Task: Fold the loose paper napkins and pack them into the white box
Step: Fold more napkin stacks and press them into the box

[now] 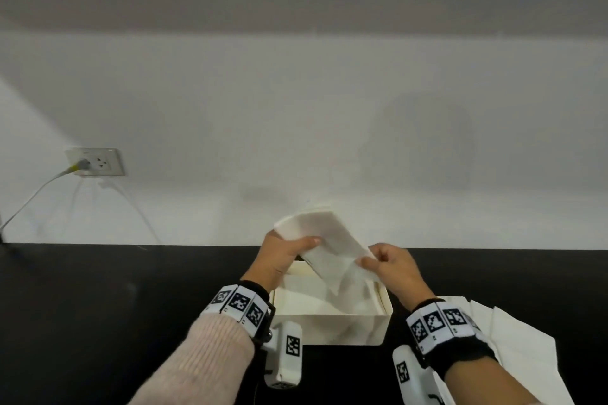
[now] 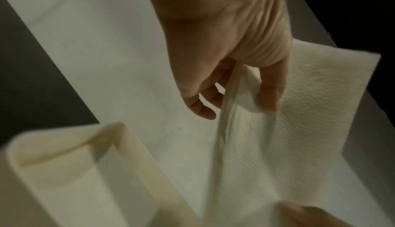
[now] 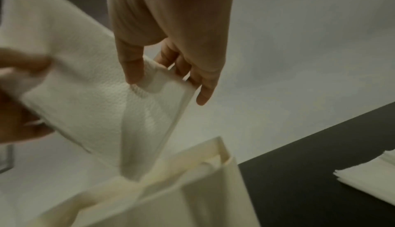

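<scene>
A folded white paper napkin (image 1: 329, 242) hangs tilted in the air above the open white box (image 1: 332, 322), which stands on the black table. My left hand (image 1: 286, 251) pinches the napkin's upper left end between thumb and fingers. My right hand (image 1: 383, 265) pinches its lower right end. In the left wrist view the napkin (image 2: 299, 104) is caught between my thumb and fingers (image 2: 271, 88), with the box's corner (image 2: 119, 134) below. In the right wrist view the napkin (image 3: 96, 87) slants down toward the box (image 3: 213, 188). White paper lies inside the box.
Several loose napkins (image 1: 513, 335) lie spread on the black table (image 1: 98, 306) right of the box, the stack's edge (image 3: 371, 178) also in the right wrist view. A white wall (image 1: 296, 108) rises behind, with a socket and plugged cable (image 1: 93, 163) at left.
</scene>
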Available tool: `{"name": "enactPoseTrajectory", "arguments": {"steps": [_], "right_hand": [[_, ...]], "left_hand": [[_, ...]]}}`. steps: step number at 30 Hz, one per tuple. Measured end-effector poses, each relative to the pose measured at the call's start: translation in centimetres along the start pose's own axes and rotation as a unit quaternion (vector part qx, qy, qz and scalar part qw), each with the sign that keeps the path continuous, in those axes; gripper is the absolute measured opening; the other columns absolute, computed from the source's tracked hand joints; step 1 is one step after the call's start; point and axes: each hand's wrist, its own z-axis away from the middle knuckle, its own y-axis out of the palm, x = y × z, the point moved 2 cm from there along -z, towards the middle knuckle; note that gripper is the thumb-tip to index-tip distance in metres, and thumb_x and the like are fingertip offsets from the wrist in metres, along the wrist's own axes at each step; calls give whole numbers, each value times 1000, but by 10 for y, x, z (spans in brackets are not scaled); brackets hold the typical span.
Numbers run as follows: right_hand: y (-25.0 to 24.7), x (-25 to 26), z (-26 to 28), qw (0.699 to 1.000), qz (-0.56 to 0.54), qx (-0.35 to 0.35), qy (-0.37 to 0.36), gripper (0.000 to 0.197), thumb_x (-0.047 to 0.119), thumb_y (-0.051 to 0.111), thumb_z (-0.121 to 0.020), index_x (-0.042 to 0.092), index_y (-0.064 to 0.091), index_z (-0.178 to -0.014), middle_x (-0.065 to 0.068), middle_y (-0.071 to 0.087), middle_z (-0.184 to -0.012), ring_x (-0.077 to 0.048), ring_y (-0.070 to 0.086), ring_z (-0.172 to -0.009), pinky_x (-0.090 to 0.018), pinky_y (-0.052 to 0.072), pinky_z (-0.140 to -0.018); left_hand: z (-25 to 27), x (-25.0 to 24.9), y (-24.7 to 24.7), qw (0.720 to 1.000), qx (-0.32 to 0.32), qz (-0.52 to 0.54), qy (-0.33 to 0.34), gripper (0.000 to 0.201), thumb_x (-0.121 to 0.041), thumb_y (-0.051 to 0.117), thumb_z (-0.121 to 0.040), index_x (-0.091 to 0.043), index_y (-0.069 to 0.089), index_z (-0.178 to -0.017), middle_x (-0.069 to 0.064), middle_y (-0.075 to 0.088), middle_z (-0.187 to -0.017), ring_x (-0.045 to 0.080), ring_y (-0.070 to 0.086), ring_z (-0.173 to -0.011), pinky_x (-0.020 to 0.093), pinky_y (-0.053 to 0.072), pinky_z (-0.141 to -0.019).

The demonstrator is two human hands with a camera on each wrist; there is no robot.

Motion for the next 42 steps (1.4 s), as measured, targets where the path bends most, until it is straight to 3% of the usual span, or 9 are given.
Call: {"name": "enactPoseTrajectory", "arguments": {"steps": [5, 10, 15, 21, 26, 31, 34, 39, 42], "right_hand": [[-23, 7, -3, 991, -120, -41, -36, 15, 0, 75, -73, 12, 67, -72, -3, 67, -76, -16, 61, -71, -22, 47, -63], [-10, -9, -5, 995, -100, -2, -18, 19, -1, 78, -69, 15, 71, -74, -4, 69, -82, -19, 63, -75, -24, 50, -64], [4, -30, -7, 995, -12, 90, 28, 52, -2, 79, -67, 28, 62, -105, -1, 63, -104, -17, 61, -93, -22, 51, -73], [-7, -20, -15, 998, -30, 54, -3, 35, -8, 74, -69, 23, 69, -85, -2, 66, -96, -18, 63, -85, -31, 56, -76], [-5, -34, -18, 997, 5, 72, 15, 48, -4, 78, -66, 32, 64, -94, 0, 62, -107, -20, 62, -95, -29, 54, -78], [-6, -36, -23, 999, 3, 44, 12, 38, -5, 75, -69, 26, 68, -89, -6, 67, -102, -23, 65, -91, -35, 57, -76], [-11, -30, -25, 999, -32, 16, 11, 39, -5, 75, -70, 27, 67, -91, -5, 65, -101, -22, 64, -91, -30, 56, -71], [-8, -41, -22, 995, 90, 41, 12, 55, 3, 77, -71, 26, 58, -117, 8, 65, -96, -11, 61, -94, -14, 46, -69], [-11, -38, -23, 996, 81, 17, 9, 43, 1, 74, -73, 25, 64, -107, 5, 65, -98, -13, 61, -92, -17, 47, -72]], "left_hand": [[-3, 13, -27, 990, 28, -139, -17, 36, 0, 79, -67, -14, 64, -96, 9, 67, -100, 27, 63, -95, 40, 54, -85], [-4, 41, -30, 971, 8, -236, -44, 34, 1, 76, -70, -21, 62, -92, 0, 64, -98, 19, 62, -95, 33, 54, -85], [-1, 59, -23, 981, -16, -183, -59, 42, -6, 80, -68, -31, 58, -93, -2, 60, -104, 20, 60, -99, 37, 54, -87], [-9, 52, -27, 991, -19, -129, -26, 34, 1, 78, -69, -22, 63, -88, 1, 62, -99, 18, 61, -88, 35, 55, -83], [-10, 61, -32, 982, 17, -176, -60, 40, 0, 78, -68, -24, 61, -95, 1, 61, -104, 19, 60, -97, 32, 54, -82], [-14, 57, -31, 983, 7, -177, -41, 29, 1, 77, -71, -19, 64, -87, 4, 66, -93, 24, 64, -95, 35, 55, -83], [-15, 53, -30, 992, 6, -124, -21, 31, 2, 77, -70, -19, 63, -88, 5, 67, -93, 23, 64, -92, 35, 55, -80], [-14, 65, -29, 977, 4, -214, -23, 35, -1, 77, -71, -24, 62, -94, -6, 64, -96, 9, 60, -90, 15, 48, -73], [-15, 64, -30, 973, 7, -231, -16, 28, -1, 75, -73, -24, 64, -84, -5, 64, -89, 11, 59, -87, 20, 48, -73]]}}
